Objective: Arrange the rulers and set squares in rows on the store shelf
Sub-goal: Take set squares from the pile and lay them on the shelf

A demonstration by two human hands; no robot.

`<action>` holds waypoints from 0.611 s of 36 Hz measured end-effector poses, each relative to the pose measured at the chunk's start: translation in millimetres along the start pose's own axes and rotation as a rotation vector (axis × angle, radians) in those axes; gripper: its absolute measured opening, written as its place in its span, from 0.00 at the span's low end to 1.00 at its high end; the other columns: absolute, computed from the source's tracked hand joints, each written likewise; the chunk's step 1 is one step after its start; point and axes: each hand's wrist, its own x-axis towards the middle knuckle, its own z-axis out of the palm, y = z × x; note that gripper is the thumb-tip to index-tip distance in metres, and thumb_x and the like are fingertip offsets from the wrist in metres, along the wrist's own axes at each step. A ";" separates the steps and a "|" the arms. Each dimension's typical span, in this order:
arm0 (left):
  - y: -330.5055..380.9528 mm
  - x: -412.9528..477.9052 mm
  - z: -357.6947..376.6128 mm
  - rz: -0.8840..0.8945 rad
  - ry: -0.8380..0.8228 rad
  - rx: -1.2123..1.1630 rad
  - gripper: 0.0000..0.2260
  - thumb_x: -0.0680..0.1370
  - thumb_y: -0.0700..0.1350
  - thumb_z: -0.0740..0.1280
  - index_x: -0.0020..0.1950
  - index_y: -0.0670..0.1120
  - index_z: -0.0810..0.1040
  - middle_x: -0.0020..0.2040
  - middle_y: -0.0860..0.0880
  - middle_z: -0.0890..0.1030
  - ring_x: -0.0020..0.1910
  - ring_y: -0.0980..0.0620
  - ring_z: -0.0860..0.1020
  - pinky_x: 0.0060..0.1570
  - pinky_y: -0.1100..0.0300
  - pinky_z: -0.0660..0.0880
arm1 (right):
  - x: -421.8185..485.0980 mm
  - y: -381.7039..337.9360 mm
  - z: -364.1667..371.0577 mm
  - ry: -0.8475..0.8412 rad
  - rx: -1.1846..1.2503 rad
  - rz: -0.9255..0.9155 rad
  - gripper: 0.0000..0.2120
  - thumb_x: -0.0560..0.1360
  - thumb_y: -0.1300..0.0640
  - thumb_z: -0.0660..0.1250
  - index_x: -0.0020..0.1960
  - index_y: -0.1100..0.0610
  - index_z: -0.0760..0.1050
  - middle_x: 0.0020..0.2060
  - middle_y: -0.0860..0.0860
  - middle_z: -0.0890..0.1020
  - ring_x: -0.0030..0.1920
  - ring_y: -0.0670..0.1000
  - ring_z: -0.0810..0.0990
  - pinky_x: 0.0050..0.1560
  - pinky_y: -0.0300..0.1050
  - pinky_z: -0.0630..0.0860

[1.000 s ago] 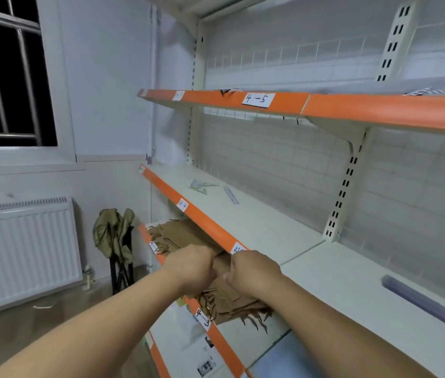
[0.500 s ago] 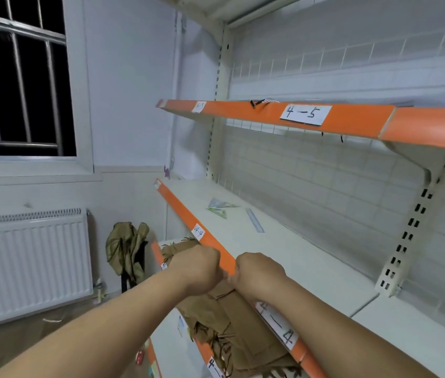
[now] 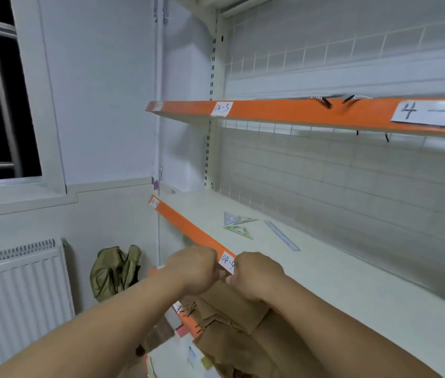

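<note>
Two set squares, one ruler, middle shelf

Lying flat, set squares side by side, ruler just beside them. Left hand and right hand curled, knuckles close, at 04-4 label on front edge, well apart from them. Anything gripped hidden: cannot tell.

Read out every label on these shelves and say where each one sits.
"04-5": small label on upper shelf edge.
"4-5": big label, same edge, right.
"04-4": front label on middle shelf edge, partly hidden.
Far label and lower label: too blurred.
</note>
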 end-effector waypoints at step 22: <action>-80.4 143.5 7.6 0.221 -0.048 -0.038 0.14 0.80 0.54 0.59 0.55 0.45 0.75 0.55 0.47 0.77 0.50 0.49 0.74 0.44 0.59 0.67 | 126.3 -20.3 -3.4 -0.023 -0.079 0.197 0.10 0.77 0.50 0.61 0.41 0.54 0.69 0.38 0.50 0.74 0.42 0.52 0.73 0.38 0.42 0.66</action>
